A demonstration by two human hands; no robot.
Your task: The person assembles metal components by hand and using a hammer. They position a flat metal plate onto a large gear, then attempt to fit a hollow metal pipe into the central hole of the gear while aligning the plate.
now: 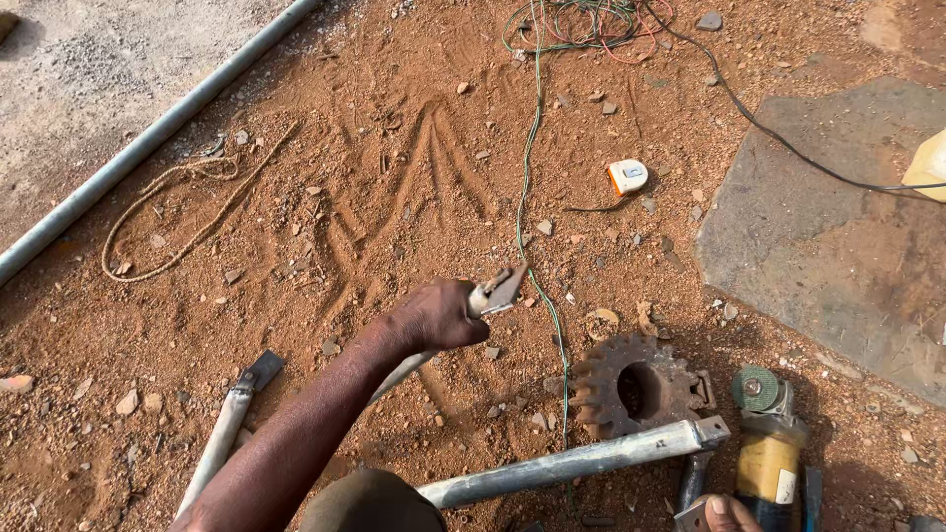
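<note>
Here the left hand (pixel 434 315) is closed in a fist around a grey metal rod (pixel 404 372) with a flattened end (pixel 505 291), and that flat tip sticks out past the knuckles, pointing up and to the right over the red dirt ground (pixel 374 197). The rod's long axis runs on a diagonal: from the flat tip it passes through the fist and drops back toward the lower left, where it disappears behind the forearm. So the free working end lies ahead of the grip, away from the body, and the longer hidden part trails toward the person.

The right hand (pixel 727 513) shows only as a thumb and a bit of knuckle at the bottom edge; whether it is closed on anything I cannot tell, though it sits just beside the yellow angle grinder (pixel 767 448) and a small flat metal piece.

A second, thicker galvanised tube (pixel 576 461) lies nearly level along the ground below the fist, its flattened end just under the rusty toothed gear (pixel 631 386). A third rod (pixel 225 433) with a flat tip lies at the lower left. A thin green wire (pixel 527 177) runs down the ground just past the held tip. The left hand is much the nearer to the gear.
</note>
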